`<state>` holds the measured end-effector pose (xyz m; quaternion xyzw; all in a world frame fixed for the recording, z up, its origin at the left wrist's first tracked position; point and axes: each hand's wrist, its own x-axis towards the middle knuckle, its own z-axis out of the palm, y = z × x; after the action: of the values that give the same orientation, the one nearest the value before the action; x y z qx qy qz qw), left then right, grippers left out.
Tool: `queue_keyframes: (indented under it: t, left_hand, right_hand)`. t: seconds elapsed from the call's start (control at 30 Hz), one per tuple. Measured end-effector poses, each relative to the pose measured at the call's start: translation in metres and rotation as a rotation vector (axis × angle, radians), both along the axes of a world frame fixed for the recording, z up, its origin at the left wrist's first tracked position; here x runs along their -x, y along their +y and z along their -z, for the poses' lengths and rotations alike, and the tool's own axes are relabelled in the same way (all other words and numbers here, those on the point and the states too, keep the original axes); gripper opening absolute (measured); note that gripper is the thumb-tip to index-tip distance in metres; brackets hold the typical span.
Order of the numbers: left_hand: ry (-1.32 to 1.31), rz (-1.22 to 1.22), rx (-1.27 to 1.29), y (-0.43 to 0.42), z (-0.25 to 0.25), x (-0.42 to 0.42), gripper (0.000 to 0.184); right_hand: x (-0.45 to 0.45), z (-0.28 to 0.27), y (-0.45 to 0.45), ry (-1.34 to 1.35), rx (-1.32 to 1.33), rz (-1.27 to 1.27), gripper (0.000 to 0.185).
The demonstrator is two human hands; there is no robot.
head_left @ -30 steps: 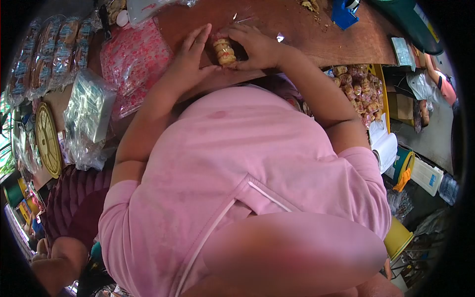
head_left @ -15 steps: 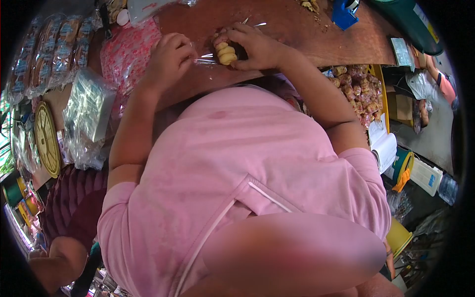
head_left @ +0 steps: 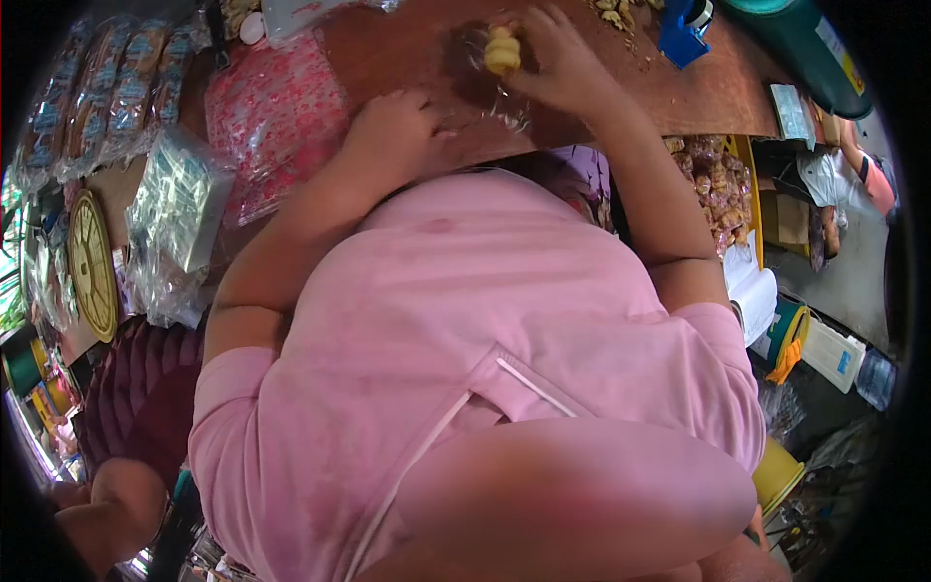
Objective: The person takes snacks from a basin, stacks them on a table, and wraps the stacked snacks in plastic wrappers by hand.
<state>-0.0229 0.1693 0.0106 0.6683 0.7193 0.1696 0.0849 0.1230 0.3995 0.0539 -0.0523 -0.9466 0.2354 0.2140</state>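
Between the thumb and fingers of my right hand (head_left: 562,63) is a small clear-plastic pack of yellow cookies (head_left: 502,53), stacked in a short column and held upright above the table. A crinkled end of clear wrap (head_left: 506,114) hangs below it. My left hand (head_left: 393,136) is over the near table edge, left of the pack and apart from it. Its fingers are loosely bent and slightly apart, somewhat blurred, with nothing seen in them. A pink-and-white patterned plastic sheet (head_left: 276,126) lies just left of that hand.
Brown wooden table (head_left: 407,53) spans the top. A blue tape dispenser (head_left: 685,34) and a green container (head_left: 800,53) stand right. A yellow-edged crate (head_left: 744,179) of wrapped cookies sits below the table. Stacked clear bags (head_left: 179,209) lie left. Another person's arm (head_left: 121,514) shows lower left.
My right hand has lifted the cookie pack up and to the right, away from my body. My left hand has moved right and down, toward the table's near edge.
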Motion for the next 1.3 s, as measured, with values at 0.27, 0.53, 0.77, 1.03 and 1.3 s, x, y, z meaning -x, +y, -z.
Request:
queue_keyframes:
  t: [0.27, 0.53, 0.77, 1.03, 1.3]
  left_hand:
    - [-0.263, -0.015, 0.019, 0.032, -0.023, -0.033, 0.048]
    - [0.011, 0.134, -0.027, 0.005, 0.014, 0.003, 0.041]
    - [-0.423, -0.065, -0.208, 0.015, 0.015, 0.028, 0.072]
    - [-0.562, 0.217, -0.073, 0.063, 0.015, 0.038, 0.089]
    - [-0.317, 0.295, -0.019, 0.064, 0.003, 0.048, 0.081]
  right_hand:
    - [-0.014, 0.018, 0.011, 0.033, -0.061, 0.144, 0.056]
    - [-0.013, 0.042, -0.013, -0.080, 0.114, 0.042, 0.055]
    - [-0.006, 0.059, -0.041, -0.101, 0.079, 0.135, 0.074]
    - [-0.013, 0.066, -0.047, -0.169, 0.173, 0.210, 0.093]
    - [-0.090, 0.045, -0.020, -0.239, -0.053, 0.460, 0.051]
